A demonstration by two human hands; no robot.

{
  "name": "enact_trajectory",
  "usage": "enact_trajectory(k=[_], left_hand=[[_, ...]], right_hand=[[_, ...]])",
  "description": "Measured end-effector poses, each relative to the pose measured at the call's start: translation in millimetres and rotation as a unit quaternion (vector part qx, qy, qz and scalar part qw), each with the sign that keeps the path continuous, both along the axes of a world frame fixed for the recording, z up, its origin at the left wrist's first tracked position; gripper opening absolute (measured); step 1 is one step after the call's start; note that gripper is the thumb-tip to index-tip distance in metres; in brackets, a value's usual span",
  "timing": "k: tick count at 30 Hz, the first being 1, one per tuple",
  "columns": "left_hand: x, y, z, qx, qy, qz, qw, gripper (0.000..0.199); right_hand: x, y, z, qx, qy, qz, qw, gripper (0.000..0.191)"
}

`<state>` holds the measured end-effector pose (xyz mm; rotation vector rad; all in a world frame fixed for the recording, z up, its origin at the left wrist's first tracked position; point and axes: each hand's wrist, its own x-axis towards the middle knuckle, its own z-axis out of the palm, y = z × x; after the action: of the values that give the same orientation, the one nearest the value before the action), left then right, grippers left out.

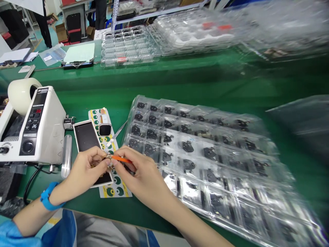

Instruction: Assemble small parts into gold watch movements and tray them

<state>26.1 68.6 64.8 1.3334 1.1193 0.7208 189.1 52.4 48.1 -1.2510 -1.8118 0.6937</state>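
Observation:
Over a white-rimmed tray with a dark inside (pixel 87 137), my left hand (pixel 86 168) pinches a small metallic part (pixel 109 156) between thumb and fingertips. My right hand (pixel 145 175) grips a slim orange tool (pixel 122 159), its tip meeting the small part; whether it is tweezers or a stick I cannot tell. Small gold-coloured pieces lie partly hidden beneath my left hand. Under the tray's right side is a sticker sheet (pixel 118 188) with green and yellow shapes. On it rests a small device with a black rounded face (pixel 105 129).
A white tape dispenser (pixel 43 127) stands at the left, with a clear narrow strip (pixel 67 154) beside it. Clear compartment trays with black parts (pixel 187 146) cover the right side. Stacked plastic trays (pixel 190 31) and a clipboard (pixel 79 54) sit on the back ledge.

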Motion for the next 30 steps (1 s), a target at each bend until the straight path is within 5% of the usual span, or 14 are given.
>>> enact_trajectory(k=[5,9,12,19,30], left_hand=[[-4,3,1.5,0.120,0.086,-0.032,0.989,0.025],[-1,2,2.4,0.014,-0.008,0.010,1.000,0.010],[2,1,4.2,-0.081,-0.084,0.030,0.993,0.024],[5,-5,6.9,-0.131,-0.154,0.041,0.978,0.036],[2,-17,-2.1,-0.061,-0.051,0.039,0.996,0.020]], right_hand=[[8,5,-3.1,0.146,-0.115,0.048,0.981,0.012],[8,0,0.7,0.286,-0.123,-0.035,0.950,0.009],[7,-7,2.4,0.373,-0.174,-0.069,0.909,0.009],[2,-5,-4.4,0.359,-0.169,-0.072,0.915,0.015],[3,-1,-10.7,0.367,-0.171,-0.016,0.914,0.013]])
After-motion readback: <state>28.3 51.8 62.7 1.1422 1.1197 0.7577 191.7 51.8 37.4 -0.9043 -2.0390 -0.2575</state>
